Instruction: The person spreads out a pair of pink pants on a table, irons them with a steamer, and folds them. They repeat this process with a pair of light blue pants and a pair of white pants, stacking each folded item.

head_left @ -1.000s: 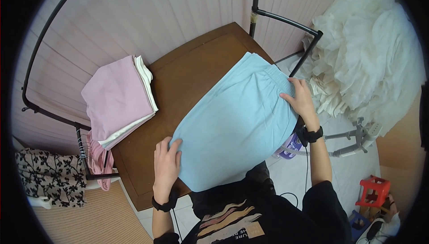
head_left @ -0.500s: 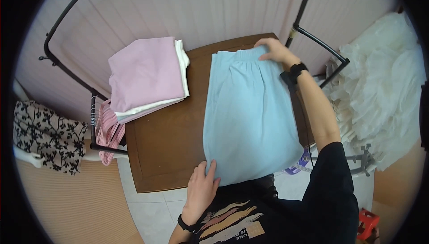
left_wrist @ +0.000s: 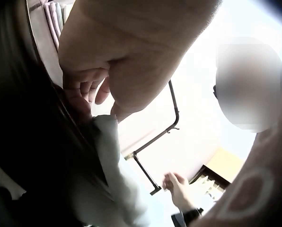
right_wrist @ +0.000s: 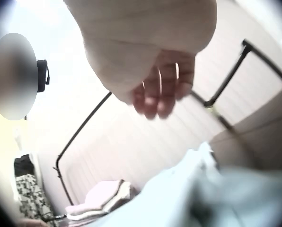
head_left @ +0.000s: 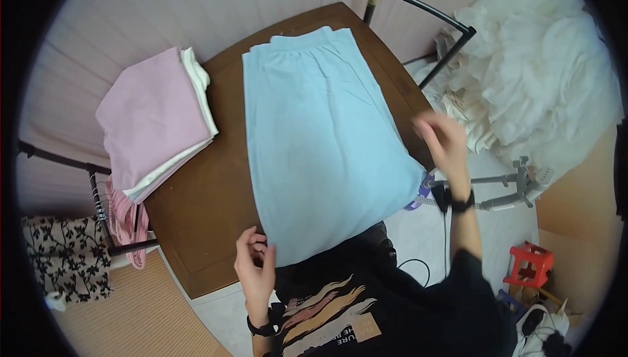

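Folded light blue pants (head_left: 320, 134) lie on the brown table (head_left: 209, 219), their gathered elastic waistband at the far end and the rounded fold towards the person. At the near left corner, my left hand (head_left: 255, 262) has its fingers curled beside the edge and its thumb against the cloth. From the left wrist view, the light blue fabric (left_wrist: 113, 151) comes up between the thumb and fingers of that hand, which pinches it. My right hand (head_left: 445, 144), a little blurred, hangs off the right side of the pants, apart from them, with loosely bent fingers and nothing in it.
A stack of folded clothes, a pink one (head_left: 154, 115) on top, lies at the table's left. Black rack bars (head_left: 425, 7) rise behind. White ruffled fabric (head_left: 536, 82) and a grey-armed stand (head_left: 517, 187) are on the right, a red stool (head_left: 530, 265) lower down.
The pants have turned so their waistband points away, and shifted left in the latest view. The right hand has left the waistband and come back nearer. The left hand's fingers have curled at the near corner.
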Motion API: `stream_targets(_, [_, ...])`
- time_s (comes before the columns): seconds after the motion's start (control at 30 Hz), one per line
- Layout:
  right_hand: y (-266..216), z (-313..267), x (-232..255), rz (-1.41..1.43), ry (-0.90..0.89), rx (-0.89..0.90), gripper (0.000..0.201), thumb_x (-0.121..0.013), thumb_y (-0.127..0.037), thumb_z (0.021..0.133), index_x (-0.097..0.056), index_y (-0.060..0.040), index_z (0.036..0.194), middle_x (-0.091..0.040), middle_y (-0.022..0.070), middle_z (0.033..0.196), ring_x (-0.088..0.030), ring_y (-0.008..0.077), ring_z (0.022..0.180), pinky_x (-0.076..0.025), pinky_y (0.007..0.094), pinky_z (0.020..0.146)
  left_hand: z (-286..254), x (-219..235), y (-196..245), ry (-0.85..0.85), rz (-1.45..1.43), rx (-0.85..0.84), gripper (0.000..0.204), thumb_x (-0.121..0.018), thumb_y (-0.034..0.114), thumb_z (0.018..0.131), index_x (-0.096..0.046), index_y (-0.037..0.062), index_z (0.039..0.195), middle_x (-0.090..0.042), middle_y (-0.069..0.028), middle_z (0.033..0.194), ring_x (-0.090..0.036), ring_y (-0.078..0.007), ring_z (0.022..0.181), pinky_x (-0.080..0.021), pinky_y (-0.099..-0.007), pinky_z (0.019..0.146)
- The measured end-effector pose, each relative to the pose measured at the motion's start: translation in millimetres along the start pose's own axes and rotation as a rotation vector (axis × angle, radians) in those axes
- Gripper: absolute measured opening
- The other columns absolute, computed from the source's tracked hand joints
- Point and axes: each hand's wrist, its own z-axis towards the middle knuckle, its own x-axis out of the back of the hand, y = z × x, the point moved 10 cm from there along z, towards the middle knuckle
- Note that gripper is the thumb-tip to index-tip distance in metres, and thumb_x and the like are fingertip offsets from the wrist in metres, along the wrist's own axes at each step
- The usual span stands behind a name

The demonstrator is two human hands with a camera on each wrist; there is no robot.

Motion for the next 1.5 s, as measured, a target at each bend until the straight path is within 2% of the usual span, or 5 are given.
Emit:
stream_targets(0.2, [89.0, -209.9, 5.2, 0.355, 0.368, -0.508, 0.041, -0.067, -0.003, 0.089, -0.05, -0.0035, 0.126, -0.056, 0.0085, 0.117, -0.055, 0.0176, 0.106, -0.046, 0.0333, 0.097, 23.2, -17.3, 21.3, -0.142, 0.168, -0.034, 0.044, -0.08, -0.001, 0.082, -0.067, -0.0007, 0.123, -0.064, -0.0124, 0.11, -0.061, -0.0153, 0.079, -0.05, -0.0285, 0.068])
stream_targets(0.4, [7.9, -156.2, 6.8, -0.27, 0.415, -0.201, 0.058, -0.076, -0.009, 0.087, -0.047, -0.0006, 0.136, -0.054, 0.0153, 0.127, -0.053, 0.0311, 0.118, -0.041, 0.0425, 0.106, 13.9, -45.4, 83.4, -0.318, 0.541, -0.538, 0.071, -0.092, 0.021, 0.069, -0.068, 0.0061, 0.134, -0.042, -0.0217, 0.159, -0.043, -0.0462, 0.142, -0.036, -0.055, 0.117])
stream_targets(0.57, [-42.0, -41.8, -59.8, -0.501, -0.402, 0.082, 0.068, -0.069, -0.036, 0.098, -0.043, -0.0138, 0.157, -0.039, 0.019, 0.162, -0.038, 0.0441, 0.146, -0.028, 0.0564, 0.122, 3.2, -82.2, 58.6, -0.52, 0.774, -0.424, 0.103, -0.096, 0.025, 0.062, -0.051, 0.0141, 0.153, -0.031, -0.0211, 0.166, -0.022, -0.0505, 0.154, -0.02, -0.0705, 0.121])
stream_targets(0.93, [53.1, 72.6, -179.4, -0.659, -0.698, 0.285, 0.068, -0.048, -0.056, 0.104, -0.039, -0.0191, 0.161, -0.032, 0.0181, 0.168, -0.033, 0.0463, 0.15, -0.028, 0.055, 0.124, 45.8, -102.4, 69.9, -0.377, 0.671, -0.404, 0.102, -0.091, 0.037, 0.071, -0.044, 0.0128, 0.158, -0.025, -0.0215, 0.17, -0.019, -0.0483, 0.156, -0.018, -0.0669, 0.123])
stream_targets(1.5, [62.0, -132.5, 54.5, -0.25, 0.216, -0.441, 0.02, -0.066, -0.005, 0.096, -0.068, -0.0007, 0.115, -0.068, 0.0168, 0.112, -0.065, 0.0326, 0.107, -0.05, 0.0402, 0.095, 17.6, -14.3, 21.7, 0.144, 0.226, -0.268, 0.02, -0.073, -0.001, 0.083, -0.063, 0.0017, 0.1, -0.06, -0.0203, 0.135, -0.052, -0.0434, 0.137, -0.032, -0.0583, 0.12])
